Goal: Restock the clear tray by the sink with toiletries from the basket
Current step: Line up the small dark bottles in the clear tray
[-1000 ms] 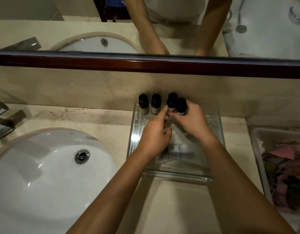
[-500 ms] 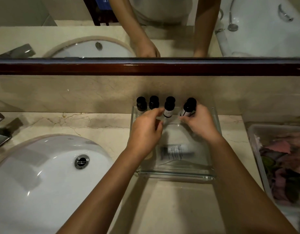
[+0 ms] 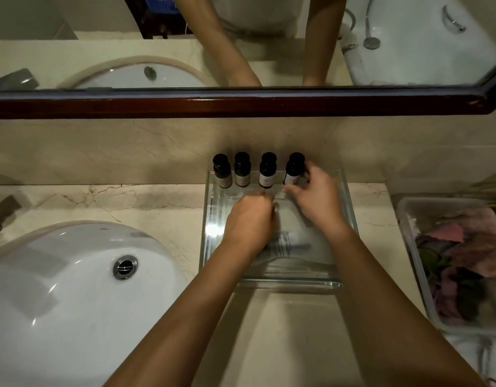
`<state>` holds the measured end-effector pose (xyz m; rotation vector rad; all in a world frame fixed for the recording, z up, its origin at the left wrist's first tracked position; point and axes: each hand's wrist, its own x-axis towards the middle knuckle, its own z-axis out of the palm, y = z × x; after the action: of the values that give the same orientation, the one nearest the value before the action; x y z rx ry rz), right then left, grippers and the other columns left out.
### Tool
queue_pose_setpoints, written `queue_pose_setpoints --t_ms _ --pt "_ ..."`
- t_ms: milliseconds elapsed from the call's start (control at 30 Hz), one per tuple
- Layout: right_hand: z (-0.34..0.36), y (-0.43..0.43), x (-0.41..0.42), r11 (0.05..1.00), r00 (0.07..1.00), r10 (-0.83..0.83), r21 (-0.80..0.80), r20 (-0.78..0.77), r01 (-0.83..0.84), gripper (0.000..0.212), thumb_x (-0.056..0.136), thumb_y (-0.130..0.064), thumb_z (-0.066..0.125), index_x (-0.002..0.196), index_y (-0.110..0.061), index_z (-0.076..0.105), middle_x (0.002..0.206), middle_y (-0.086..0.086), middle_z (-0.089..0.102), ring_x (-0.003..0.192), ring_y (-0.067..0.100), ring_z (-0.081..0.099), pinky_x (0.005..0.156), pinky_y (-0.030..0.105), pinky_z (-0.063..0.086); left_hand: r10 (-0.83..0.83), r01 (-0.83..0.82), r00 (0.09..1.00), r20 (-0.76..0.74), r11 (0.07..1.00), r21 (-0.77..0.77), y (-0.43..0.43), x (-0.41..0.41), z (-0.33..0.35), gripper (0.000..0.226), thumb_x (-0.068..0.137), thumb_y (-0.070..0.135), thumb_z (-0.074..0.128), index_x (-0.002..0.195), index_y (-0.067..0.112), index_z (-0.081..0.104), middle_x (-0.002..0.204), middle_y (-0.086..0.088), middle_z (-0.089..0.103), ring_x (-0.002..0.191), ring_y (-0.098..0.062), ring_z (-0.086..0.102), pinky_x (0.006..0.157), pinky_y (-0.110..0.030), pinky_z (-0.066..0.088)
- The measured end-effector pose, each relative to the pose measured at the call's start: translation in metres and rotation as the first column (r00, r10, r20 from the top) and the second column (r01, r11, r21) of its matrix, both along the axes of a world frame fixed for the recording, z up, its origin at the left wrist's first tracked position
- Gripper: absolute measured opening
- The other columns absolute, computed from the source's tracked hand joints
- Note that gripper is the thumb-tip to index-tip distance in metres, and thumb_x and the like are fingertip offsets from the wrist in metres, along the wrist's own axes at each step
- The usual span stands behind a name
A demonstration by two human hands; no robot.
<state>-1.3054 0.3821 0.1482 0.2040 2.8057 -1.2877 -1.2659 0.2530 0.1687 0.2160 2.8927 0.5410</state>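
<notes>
On a marble bathroom counter (image 3: 146, 202), a white sink (image 3: 59, 289) with a chrome drain (image 3: 125, 267) fills the left side. The clear tray (image 3: 291, 283) sits just to the right of it, its far edge against the wall below the dark wooden mirror frame (image 3: 241, 103).

The tray is a shallow glass rectangle with low walls that catch the light along its left side. Four small dark bottles with black caps and pale labels stand upright in a row along its back edge: the first bottle (image 3: 222, 171), second bottle (image 3: 242, 170), third bottle (image 3: 267, 171) and fourth bottle (image 3: 293, 169). The first two stand close together, and the last two are set slightly apart. A clear packet (image 3: 286, 244) with dark print lies flat on the tray floor.

The left hand (image 3: 248, 222) hovers over the middle of the tray, knuckles up and fingers curled under, just in front of the third bottle. Whether it holds or touches anything cannot be told. The right hand (image 3: 316, 199) reaches to the back of the tray and grips the fourth bottle, thumb at its base and fingers wrapped round its right side.

At far right, well apart from the tray, the basket (image 3: 406, 236) holds a blurred jumble of pink and dark green items.
</notes>
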Motion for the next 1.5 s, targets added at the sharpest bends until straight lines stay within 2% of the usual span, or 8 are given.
queue_pose_setpoints --t_ms 200,367,767,933,1167,1233,1333,1500 --pt "0.005 0.001 -0.002 1.000 1.000 0.021 0.022 0.007 -0.021 0.045 0.080 -0.019 0.072 0.121 -0.011 0.055 0.123 0.008 0.063 0.114 0.022 0.058 0.085 0.023 0.040 0.020 -0.020 1.000 -0.010 1.000 -0.014 0.007 -0.004 -0.006 0.025 0.090 0.007 0.045 0.107 0.009 0.063 0.109 -0.010 0.059 0.092 -0.031 0.060 0.071 -0.036 0.045" --pt "0.005 0.001 -0.001 0.999 0.999 0.034 0.041 0.017 -0.035 0.047 0.081 -0.024 0.071 0.123 -0.012 0.053 0.116 0.010 0.064 0.093 0.019 0.057 0.075 0.027 0.042 0.034 -0.034 0.999 -0.008 0.999 -0.026 0.009 -0.002 -0.006 0.026 0.090 0.007 0.045 0.109 0.009 0.063 0.109 -0.011 0.060 0.092 -0.031 0.061 0.072 -0.037 0.046" --pt "0.002 0.000 0.005 0.997 1.000 0.016 0.071 -0.013 -0.015 0.040 0.087 -0.021 0.064 0.123 -0.009 0.053 0.105 0.015 0.064 0.083 0.020 0.053 0.069 0.025 0.035 0.014 -0.015 0.999 -0.035 1.000 -0.028 0.007 0.005 -0.002 0.024 0.092 0.013 0.045 0.110 0.009 0.059 0.115 -0.010 0.057 0.098 -0.031 0.059 0.076 -0.036 0.045" --pt "0.002 -0.001 0.007 0.996 1.000 0.028 0.085 -0.011 -0.027 0.044 0.088 -0.021 0.063 0.127 -0.008 0.050 0.110 0.015 0.063 0.102 0.029 0.060 0.076 0.026 0.040 0.100 -0.066 0.979 -0.177 0.980 0.188 0.003 0.015 0.013 0.028 0.091 0.011 0.048 0.114 0.009 0.066 0.117 -0.011 0.065 0.101 -0.027 0.062 0.085 -0.035 0.049" --pt "0.010 -0.006 0.011 0.999 0.999 -0.025 0.028 0.048 0.023 0.057 0.082 -0.020 0.070 0.131 -0.012 0.043 0.124 0.008 0.057 0.109 0.027 0.057 0.093 0.043 0.049 0.397 -0.224 0.805 -0.441 0.891 0.394 -0.040 0.012 0.028 0.024 0.084 0.014 0.065 0.107 0.009 0.060 0.103 -0.006 0.058 0.095 -0.021 0.057 0.075 -0.030 0.048" --pt "0.014 -0.006 0.016 0.995 0.995 -0.091 -0.028 0.039 0.092 0.057 0.081 -0.015 0.071 0.128 -0.013 0.040 0.121 0.008 0.055 0.105 0.028 0.058 0.088 0.045 0.051 0.446 -0.292 0.823 -0.352 0.864 0.410 -0.051 0.000 0.032 0.044 0.081 0.020 0.070 0.120 0.012 0.052 0.116 -0.006 0.051 0.108 -0.018 0.050 0.086 -0.026 0.042" --pt "0.020 -0.009 0.033 0.975 0.982 -0.189 -0.125 -0.019 0.186 0.031 0.084 -0.013 0.066 0.107 -0.014 0.044 0.082 0.000 0.052 0.075 0.020 0.058 0.070 0.045 0.053 0.484 -0.362 0.862 -0.151 0.796 0.484 -0.060 -0.015 0.033 0.067 0.076 0.023 0.076 0.132 0.016 0.040 0.128 -0.002 0.044 0.116 -0.015 0.045 0.098 -0.027 0.041" --pt "0.027 -0.048 0.045 0.995 0.997 0.012 -0.094 -0.072 -0.019 0.014 0.090 -0.021 0.060 0.100 -0.012 0.062 0.056 -0.010 0.042 0.053 0.004 0.042 0.060 0.024 0.044 0.515 -0.501 0.843 0.159 0.641 0.582 -0.064 -0.022 0.011 0.066 0.074 0.014 0.078 0.128 0.013 0.040 0.113 0.002 0.049 0.108 -0.015 0.050 0.089 -0.025 0.044"
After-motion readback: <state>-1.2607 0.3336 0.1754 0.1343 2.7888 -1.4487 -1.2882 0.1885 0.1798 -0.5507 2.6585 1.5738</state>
